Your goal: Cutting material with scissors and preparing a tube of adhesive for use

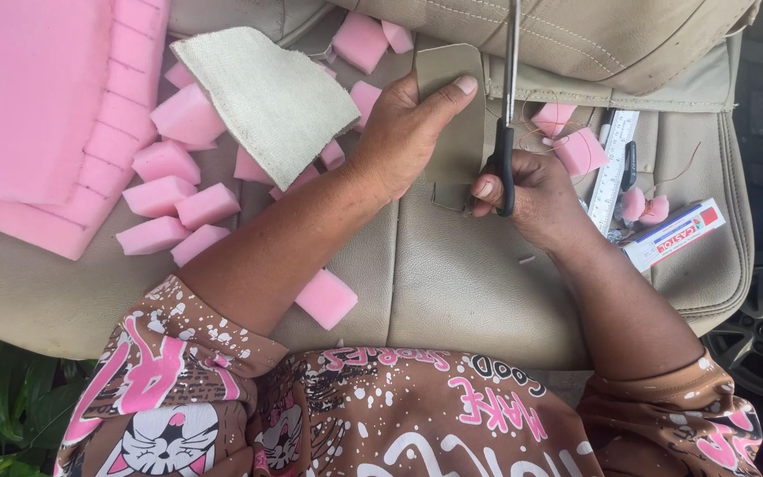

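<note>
A beige leather car seat cushion (pixel 452 283) carries everything here, with a second beige seat part (pixel 593 44) lying along its far edge. At the far left corner rests a big pink foam slab (pixel 37 97), its ridged side facing the middle of the cushion. Beside it, toward the centre, a piece of off-white woven backing fabric (pixel 267 97) lies over a scatter of pink foam blocks (pixel 178 208); one more pink block (pixel 327 299) sits alone near the near edge.

The left hand (pixel 399 132) reaches across the middle of the cushion and holds a strip of beige leather (pixel 452 106), thumb pressed on its top face and the other fingers underneath, out of sight. The strip stands just off the cushion's centre, toward the far edge. The right hand (pixel 532 190) grips black-handled scissors (pixel 507 115), fingers curled through the loops; the blades point toward the far edge and run along the strip's right side, touching it.

Near the right edge lie a clear ruler (pixel 613 163), a white, red and blue glue box (pixel 675 234), and small pink foam scraps (pixel 576 146).
</note>
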